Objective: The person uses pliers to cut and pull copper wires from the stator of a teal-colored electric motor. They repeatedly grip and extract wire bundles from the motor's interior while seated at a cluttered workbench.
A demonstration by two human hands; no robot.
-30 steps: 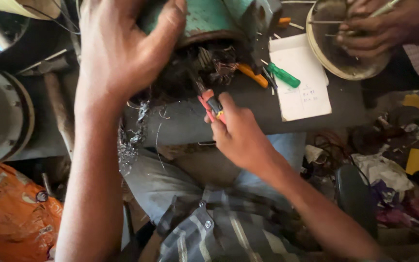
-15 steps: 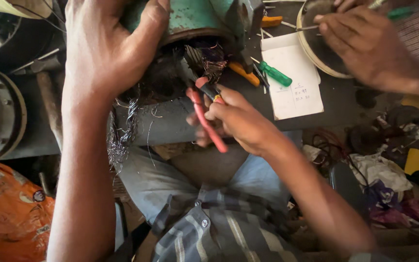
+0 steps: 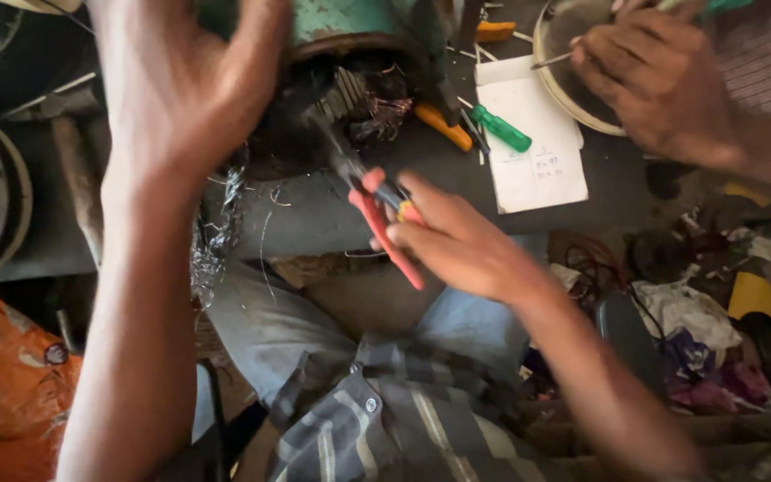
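Note:
A green electric motor housing lies on a dark workbench, its open end showing copper windings. My left hand is spread over the housing's left side, gripping it. Red-handled pliers are held in my right hand, with their dark jaws reaching into the windings. Loose silvery wire scraps hang off the bench edge below the motor.
Another person's hand at top right holds a tool over a round metal part. A green-handled screwdriver, an orange-handled tool and a white paper lie on the bench. An orange bag sits lower left.
The pliers' handles have swung open and the jaws have pushed further into the windings. My left hand stayed on the housing. The other person's hand moved over the round part.

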